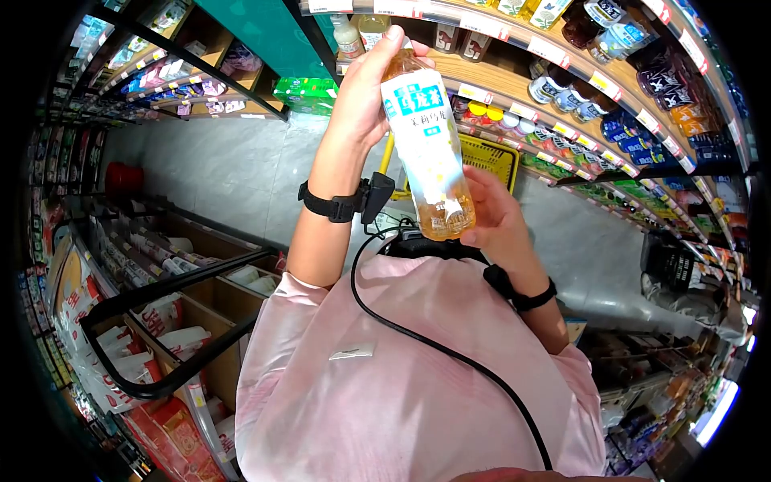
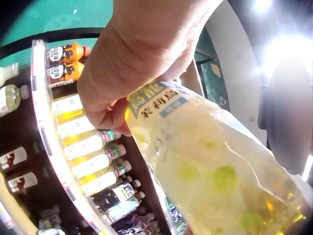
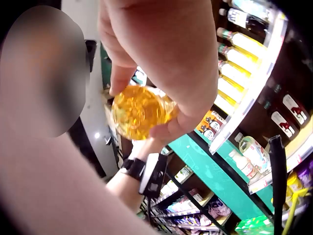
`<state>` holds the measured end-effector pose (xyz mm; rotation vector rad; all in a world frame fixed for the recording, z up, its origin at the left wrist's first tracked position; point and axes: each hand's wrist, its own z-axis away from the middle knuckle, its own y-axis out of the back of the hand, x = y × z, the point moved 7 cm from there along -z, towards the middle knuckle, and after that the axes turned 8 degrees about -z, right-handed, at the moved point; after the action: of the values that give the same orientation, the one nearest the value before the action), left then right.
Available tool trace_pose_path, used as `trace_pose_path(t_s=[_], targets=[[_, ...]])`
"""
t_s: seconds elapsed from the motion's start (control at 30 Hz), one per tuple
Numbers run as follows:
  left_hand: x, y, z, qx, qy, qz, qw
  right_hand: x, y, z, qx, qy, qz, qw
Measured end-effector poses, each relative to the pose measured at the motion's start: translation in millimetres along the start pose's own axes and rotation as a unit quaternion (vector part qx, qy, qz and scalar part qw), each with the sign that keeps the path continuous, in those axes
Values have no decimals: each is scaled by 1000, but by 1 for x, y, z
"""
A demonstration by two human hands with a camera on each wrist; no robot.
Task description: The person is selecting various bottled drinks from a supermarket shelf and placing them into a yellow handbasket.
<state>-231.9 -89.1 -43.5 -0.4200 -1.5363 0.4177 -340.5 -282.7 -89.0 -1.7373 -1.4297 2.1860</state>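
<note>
A plastic bottle of oolong tea (image 1: 424,136), with a white and blue label and amber liquid, is held up in front of the chest. Its label faces the head camera, and the base tilts toward the body. My left hand (image 1: 361,100) grips the bottle around its neck, hiding most of the cap. At the lower end, my right hand (image 1: 499,215) holds the base between thumb and fingers. The right wrist view shows the round amber base (image 3: 139,112) from below, within the fingers. In the left wrist view the label side (image 2: 195,142) runs down from the curled fingers.
Drink shelves (image 1: 498,96) with several bottles rise just beyond the hands. A yellow shopping basket (image 1: 507,161) is below, partly behind the bottle. On the left stands a wooden bin (image 1: 221,301) with packets and a black rail (image 1: 173,377). A black cable (image 1: 450,353) crosses the shirt.
</note>
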Motion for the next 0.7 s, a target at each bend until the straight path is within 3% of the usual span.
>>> trace_pose_path(t_s=[0.07, 0.13, 0.17, 0.27, 0.33, 0.4, 0.43, 0.5, 0.57, 0.6, 0.63, 0.67, 0.7], targets=[[0, 1, -1, 22, -2, -105, 994, -5, 10, -2, -9, -1, -1, 1000], [-6, 6, -4, 4, -16, -305, 952, 5, 33, -3, -18, -163, -15, 986], [-23, 18, -6, -18, 11, -354, 935, 2, 41, -3, -43, -182, -5, 982], [-73, 43, 4, 20, -33, -372, 927, 23, 86, 1, -43, -233, 57, 970], [-111, 80, 13, 68, -19, -367, 927, 49, 123, 7, -36, -223, 34, 973], [-145, 134, 31, 101, 79, -391, 912, 65, 155, 13, 70, -270, -71, 958], [-146, 134, 45, 123, 85, -368, 918, 62, 182, 21, 100, -230, 2, 968], [-155, 137, 65, 136, 102, -348, 922, 79, 269, 57, 282, -158, 39, 945], [-165, 150, 79, 151, 68, -502, 849, 107, 344, 111, 458, -168, 196, 851], [-170, 149, 84, 150, 76, -502, 848, 115, 358, 134, 389, -195, 409, 802], [-171, 143, 86, 131, 65, -603, 784, 127, 366, 161, 295, -213, 601, 711], [-174, 135, 85, 111, 50, -694, 710, 165, 385, 198, 230, -223, 624, 713], [-188, 147, 85, 92, 68, -724, 680, 196, 391, 227, 163, -232, 643, 712]])
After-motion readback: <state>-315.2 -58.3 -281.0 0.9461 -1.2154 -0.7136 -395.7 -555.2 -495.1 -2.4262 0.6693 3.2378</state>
